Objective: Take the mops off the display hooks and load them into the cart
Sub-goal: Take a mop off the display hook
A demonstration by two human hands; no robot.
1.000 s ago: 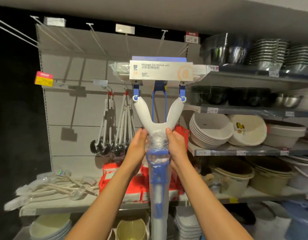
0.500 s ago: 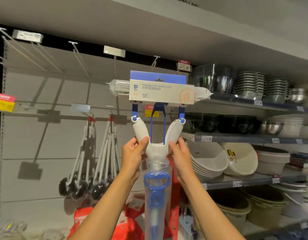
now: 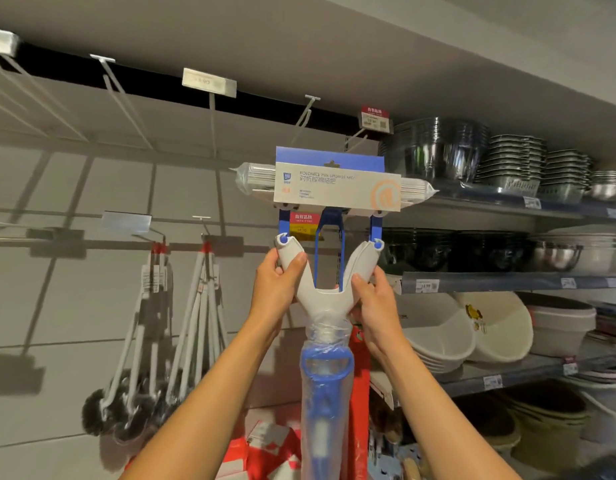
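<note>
A foldable sponge mop [image 3: 325,296] stands upright before me, head up, with a white Y-shaped yoke, blue links and a card-wrapped sponge head [image 3: 337,188]. Its blue handle [image 3: 325,393] runs down in clear plastic wrap. My left hand [image 3: 277,284] grips the yoke's left arm. My right hand [image 3: 376,306] grips the yoke's right arm near the fork. The card's hang slot sits just below a white display hook [image 3: 355,138] on the back panel; I cannot tell whether it touches the hook. No cart is in view.
Bare white hooks [image 3: 119,84] jut from the panel at upper left. Black-headed brushes [image 3: 133,403] hang at lower left. Shelves on the right hold steel bowls [image 3: 438,150], stacked trays [image 3: 518,157] and white basins [image 3: 490,327]. Red boxes [image 3: 265,452] lie below.
Both hands slid up from the yoke's neck onto its two arms. The view tilted upward, bringing the top hooks and the shelf underside into sight.
</note>
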